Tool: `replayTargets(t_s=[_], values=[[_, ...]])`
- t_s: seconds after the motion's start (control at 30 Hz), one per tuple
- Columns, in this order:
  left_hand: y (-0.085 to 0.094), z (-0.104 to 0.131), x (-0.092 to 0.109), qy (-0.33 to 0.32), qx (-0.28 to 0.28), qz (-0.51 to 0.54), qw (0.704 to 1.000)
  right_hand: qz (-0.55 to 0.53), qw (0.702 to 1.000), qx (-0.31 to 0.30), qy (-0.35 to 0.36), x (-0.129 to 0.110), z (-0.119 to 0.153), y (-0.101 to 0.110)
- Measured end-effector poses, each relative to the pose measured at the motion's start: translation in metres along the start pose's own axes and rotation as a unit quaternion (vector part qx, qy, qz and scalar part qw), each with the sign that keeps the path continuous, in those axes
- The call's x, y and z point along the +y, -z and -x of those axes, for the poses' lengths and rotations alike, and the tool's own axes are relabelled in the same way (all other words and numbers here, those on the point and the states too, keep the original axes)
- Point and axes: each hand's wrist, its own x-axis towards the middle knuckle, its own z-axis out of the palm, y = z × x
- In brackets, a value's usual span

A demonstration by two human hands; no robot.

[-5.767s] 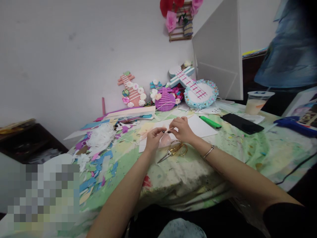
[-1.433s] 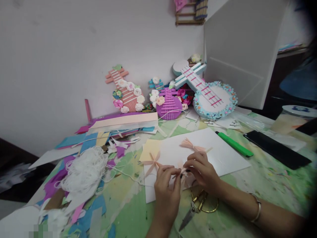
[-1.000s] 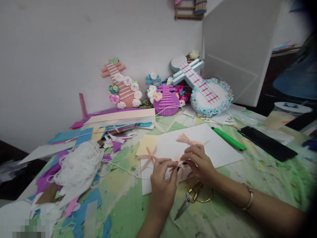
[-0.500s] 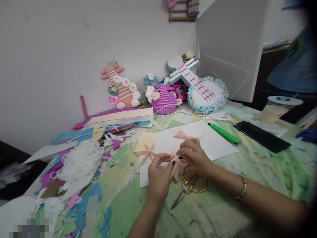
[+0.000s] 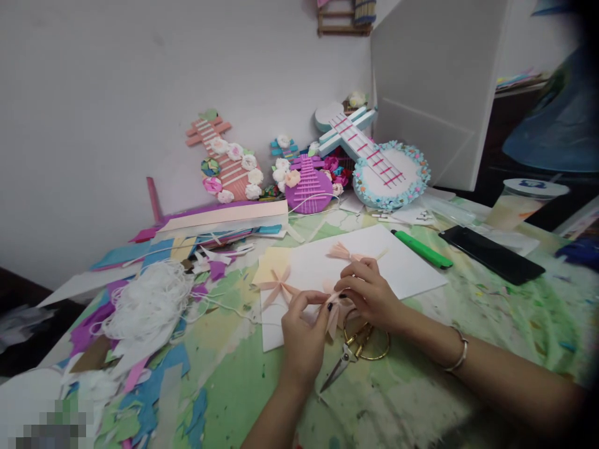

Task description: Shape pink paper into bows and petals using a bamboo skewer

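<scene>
Both hands (image 5: 304, 337) on a pink piece (image 5: 333, 322), seemingly paper, at the edge of a white sheet (image 5: 407, 268), near scissors (image 5: 345, 357).

Matt peach paper strips (image 5: 279, 284), shiny metal scissors (image 5: 345, 357), glossy black phone (image 5: 491, 254)

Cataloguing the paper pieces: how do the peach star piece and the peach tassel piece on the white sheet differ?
The star piece spreads arms in several directions; the tassel piece is a narrow bunch fanning leftward. The star piece lies nearer the left hand, partly over yellow paper; the tassel piece lies nearer the right hand. Both are peach.
</scene>
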Motion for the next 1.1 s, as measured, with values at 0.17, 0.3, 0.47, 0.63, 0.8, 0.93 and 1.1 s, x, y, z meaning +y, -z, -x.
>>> replayTargets(t_s=[0.17,0.3,0.47,0.63,0.8,0.93,1.1], values=[[-0.0005,0.0004,0.0000,-0.013,0.015,0.001,1.000,-0.004,1.000,0.009,0.007,0.0012,0.0000,-0.0005],[-0.0007,0.0012,0.0001,-0.016,0.013,-0.001,1.000,-0.007,1.000,0.016,0.012,0.0008,-0.0001,-0.0002],[0.0004,0.0022,0.0001,-0.017,0.011,-0.009,1.000,-0.006,1.000,0.005,0.007,0.0021,0.0009,0.0007],[0.0001,0.0026,-0.0013,-0.023,0.013,-0.003,1.000,-0.010,1.000,0.007,0.006,0.0011,0.0006,0.0027],[-0.0005,0.0025,-0.0032,-0.032,0.010,-0.002,0.999,-0.010,1.000,0.012,0.004,-0.0005,0.0001,0.0031],[-0.0001,0.0019,-0.0039,-0.045,0.018,-0.006,0.999,-0.010,1.000,0.013,0.010,-0.0001,-0.0004,0.0036],[0.0003,0.0018,-0.0051,-0.059,0.016,-0.022,0.998,-0.015,1.000,0.016,0.007,0.0001,0.0002,0.0037]])
